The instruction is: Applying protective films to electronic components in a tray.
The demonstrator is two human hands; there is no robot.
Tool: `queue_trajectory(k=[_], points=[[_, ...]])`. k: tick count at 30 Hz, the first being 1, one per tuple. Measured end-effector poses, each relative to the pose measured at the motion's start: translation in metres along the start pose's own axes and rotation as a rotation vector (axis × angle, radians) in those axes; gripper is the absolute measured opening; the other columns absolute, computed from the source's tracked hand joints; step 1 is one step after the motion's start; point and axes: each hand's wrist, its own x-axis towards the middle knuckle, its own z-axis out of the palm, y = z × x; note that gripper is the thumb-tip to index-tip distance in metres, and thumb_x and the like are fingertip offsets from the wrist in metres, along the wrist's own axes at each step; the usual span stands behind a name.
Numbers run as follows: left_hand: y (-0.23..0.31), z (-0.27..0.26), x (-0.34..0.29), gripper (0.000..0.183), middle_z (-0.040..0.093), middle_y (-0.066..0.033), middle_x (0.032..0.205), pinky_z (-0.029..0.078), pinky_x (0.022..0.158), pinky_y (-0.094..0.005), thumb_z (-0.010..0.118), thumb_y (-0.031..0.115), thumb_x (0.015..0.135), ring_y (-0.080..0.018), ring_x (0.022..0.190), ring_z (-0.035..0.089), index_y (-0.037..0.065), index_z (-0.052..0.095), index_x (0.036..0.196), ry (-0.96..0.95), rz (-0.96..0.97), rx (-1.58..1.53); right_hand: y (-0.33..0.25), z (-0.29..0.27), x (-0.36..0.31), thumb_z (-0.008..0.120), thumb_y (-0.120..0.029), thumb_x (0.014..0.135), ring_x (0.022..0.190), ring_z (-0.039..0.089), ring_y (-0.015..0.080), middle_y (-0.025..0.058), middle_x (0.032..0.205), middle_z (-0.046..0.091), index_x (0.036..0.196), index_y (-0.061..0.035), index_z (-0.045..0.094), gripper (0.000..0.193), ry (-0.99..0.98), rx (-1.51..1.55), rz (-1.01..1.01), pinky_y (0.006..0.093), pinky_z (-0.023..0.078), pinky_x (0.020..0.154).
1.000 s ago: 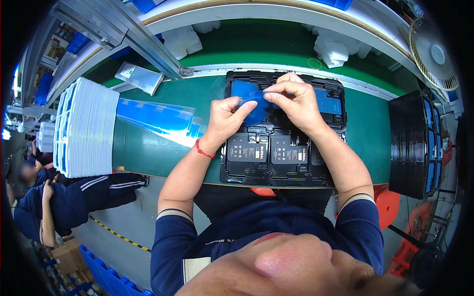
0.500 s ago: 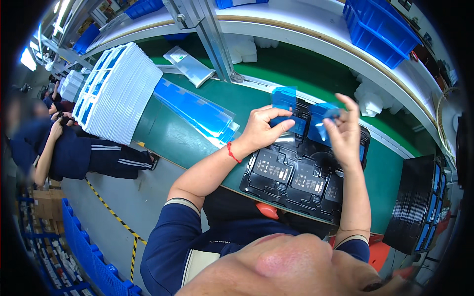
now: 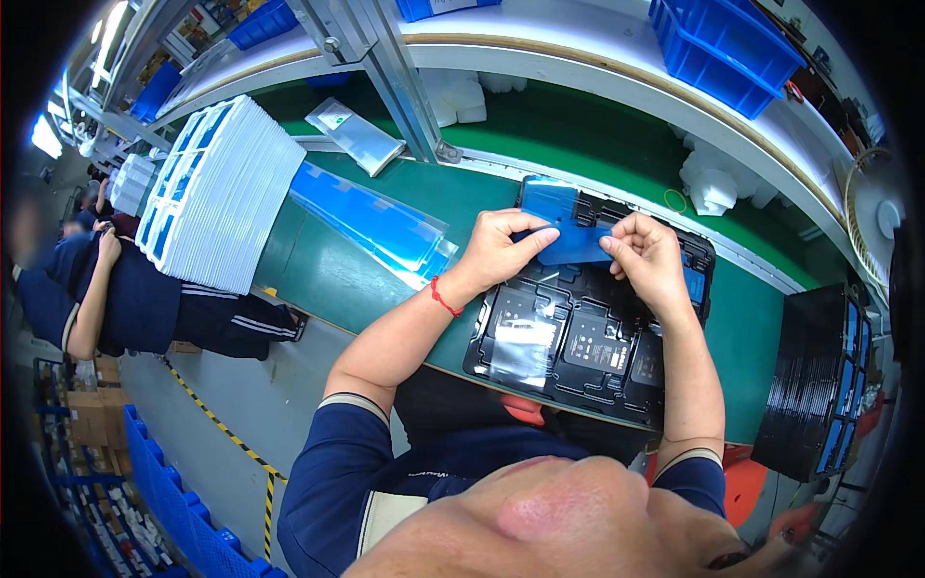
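Note:
A translucent blue film (image 3: 576,247) spans the space between my two hands, above a black plastic tray (image 3: 482,358). My left hand (image 3: 501,249) pinches its left end between thumb and forefinger. At the film's right corner, the thumb and fingers of my right hand (image 3: 651,262) are closed on it. Another piece of blue film (image 3: 547,197) lies over the tray's far left part. Flat black battery packs (image 3: 597,345) with white print sit in the tray's near pockets, and glare covers the left one. My hands and the film hide part of the far pockets.
Blue film strips (image 3: 371,223) lie on the green table left of the tray. Beyond them stands a tall stack of white trays (image 3: 226,193); a stack of black trays (image 3: 805,385) is at the right. A metal post (image 3: 385,82) rises behind. A person (image 3: 125,279) stands far left.
My right hand has come down and leftward, its fingers closing on the blue film. The film now stretches between both hands, and my left fingers have closed up.

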Motion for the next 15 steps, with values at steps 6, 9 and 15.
queue_trajectory(k=[6, 9, 15], points=[[-0.013, -0.006, 0.005, 0.022, 0.065, -0.0080, 0.095, 0.050, 0.079, -0.0266, 0.065, 0.005, 0.083, -0.0162, 0.088, 0.063, -0.001, 0.065, 0.104, -0.100, -0.061, -0.012, -0.014, -0.021, -0.009, 0.066, -0.009, 0.082, 0.051, 0.052, 0.0051, -0.0009, 0.061, 0.056, 0.080, -0.0019, 0.057, 0.011, 0.113, -0.038, -0.083, 0.0196, 0.040, 0.045], [-0.012, -0.009, 0.003, 0.031, 0.060, -0.0112, 0.108, 0.051, 0.079, -0.0257, 0.059, 0.000, 0.086, -0.0184, 0.092, 0.064, -0.001, 0.057, 0.117, -0.149, -0.188, -0.284, -0.023, -0.047, -0.030, 0.068, -0.012, 0.082, 0.051, 0.049, 0.0031, -0.0029, 0.061, 0.056, 0.080, -0.0037, 0.058, 0.013, 0.273, 0.041, -0.035, 0.0175, 0.037, 0.045], [-0.009, 0.001, 0.009, 0.041, 0.059, -0.0126, 0.110, 0.053, 0.068, -0.0239, 0.054, -0.004, 0.086, -0.0176, 0.088, 0.063, 0.002, 0.048, 0.127, -0.229, -0.276, -0.310, 0.029, -0.100, -0.125, 0.068, -0.009, 0.081, 0.043, 0.042, 0.0008, -0.0037, 0.056, 0.053, 0.075, -0.0051, 0.056, 0.014, 0.386, 0.069, 0.215, 0.0161, 0.029, 0.038]])
